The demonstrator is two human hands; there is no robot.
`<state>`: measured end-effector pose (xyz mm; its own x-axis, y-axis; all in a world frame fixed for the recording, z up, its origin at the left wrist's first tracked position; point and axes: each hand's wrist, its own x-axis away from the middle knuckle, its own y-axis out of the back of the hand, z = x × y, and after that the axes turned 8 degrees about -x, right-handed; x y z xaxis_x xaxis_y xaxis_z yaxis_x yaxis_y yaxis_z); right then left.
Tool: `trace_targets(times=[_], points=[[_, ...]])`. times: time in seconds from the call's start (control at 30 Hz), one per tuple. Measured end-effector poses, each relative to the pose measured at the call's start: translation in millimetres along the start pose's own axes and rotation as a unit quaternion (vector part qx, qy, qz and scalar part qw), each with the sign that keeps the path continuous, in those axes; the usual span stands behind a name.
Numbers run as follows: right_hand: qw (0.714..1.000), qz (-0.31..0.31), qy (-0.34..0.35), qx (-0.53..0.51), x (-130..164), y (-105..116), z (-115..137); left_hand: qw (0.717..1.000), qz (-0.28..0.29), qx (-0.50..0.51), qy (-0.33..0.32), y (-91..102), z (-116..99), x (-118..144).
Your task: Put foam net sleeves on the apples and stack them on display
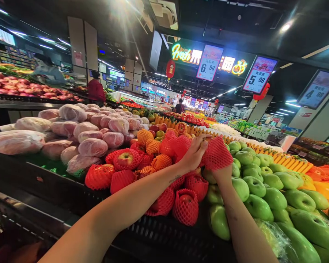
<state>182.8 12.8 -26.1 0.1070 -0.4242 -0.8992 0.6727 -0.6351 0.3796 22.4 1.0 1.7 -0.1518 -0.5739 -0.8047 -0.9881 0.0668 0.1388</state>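
Note:
My left hand reaches over the apples, its fingers bent together at the left edge of a red foam net. The same net covers most of my right hand, leaving the wrist and the base of the hand in sight. Its fingers are hidden, and I cannot tell whether a fruit is inside the net. Below and left lie red apples in foam nets, among them a red-netted apple and another netted apple. Orange foam nets lie among them. Green apples are heaped beside my right forearm.
Wrapped pinkish fruit fills the left of the black display stand. A small orange picket fence runs behind the apples. Crumpled clear plastic lies at front right. Price screens hang overhead. A person in red stands farther back.

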Motion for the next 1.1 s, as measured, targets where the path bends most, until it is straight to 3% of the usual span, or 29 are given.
trace_targets(times=[0.17, 0.3, 0.47, 0.57, 0.63, 0.8, 0.9, 1.0, 1.1], points=[[0.996, -0.016, -0.04, -0.08, -1, 3, 6, 0.999, 0.036, -0.001, -0.008, 1.5, 4, 0], [0.992, -0.003, -0.056, -0.114, -2, 5, 12, 0.999, 0.027, 0.029, 0.005, 1.5, 7, -4], [0.963, -0.024, -0.141, -0.23, -4, 7, 29, 0.994, -0.041, 0.081, 0.054, 1.4, 6, -6], [0.928, 0.038, -0.195, -0.314, -3, 7, 36, 0.99, -0.097, 0.068, 0.074, 5.1, 5, -6], [0.917, 0.066, -0.203, -0.337, -1, 6, 37, 0.992, -0.104, 0.04, 0.055, 9.5, 4, -5], [0.937, 0.014, -0.2, -0.285, 0, 7, 30, 0.998, -0.041, -0.033, -0.024, 17.4, -4, 0], [0.959, -0.034, -0.19, -0.208, 0, 9, 25, 0.999, -0.004, -0.027, -0.03, 12.9, -4, 0], [0.978, -0.04, -0.154, -0.134, -1, 9, 30, 0.99, -0.084, 0.094, 0.059, 5.2, 1, -5], [0.991, 0.008, -0.06, -0.121, -1, 9, 44, 0.951, -0.172, 0.192, 0.17, 5.7, 8, -15]])
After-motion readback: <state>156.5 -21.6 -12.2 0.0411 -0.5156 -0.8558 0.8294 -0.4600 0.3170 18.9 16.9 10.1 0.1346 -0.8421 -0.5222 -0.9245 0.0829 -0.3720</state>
